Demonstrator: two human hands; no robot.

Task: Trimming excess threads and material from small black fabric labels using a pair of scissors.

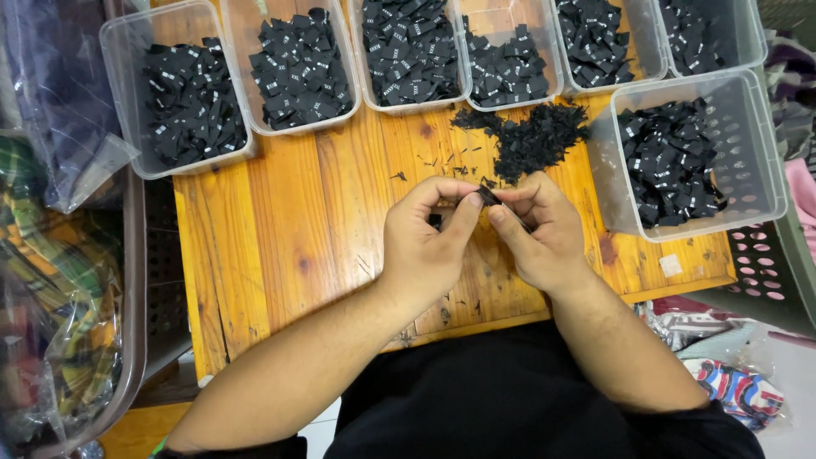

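Over the wooden table we've got both hands together at centre, working one small black label. Our left hand has its fingers closed round the near end of it, thumb & forefinger pinching; our right hand pinches the other end the same way, fingers curled in tight. The label sits between the two thumbs, just above the table, partly hidden, so whether it's being folded or split we can't tell.

Progress, as we judge it: a good deal sorted already. Six clear plastic tubs along the back edge & one more tub at right each hold a heap of black labels w/ small white marks. What's left looks like the loose black pile on the table just beyond the hands, plus a few scraps scattered nearby. That pile is modest next to the tubs, so prob. well past halfway.
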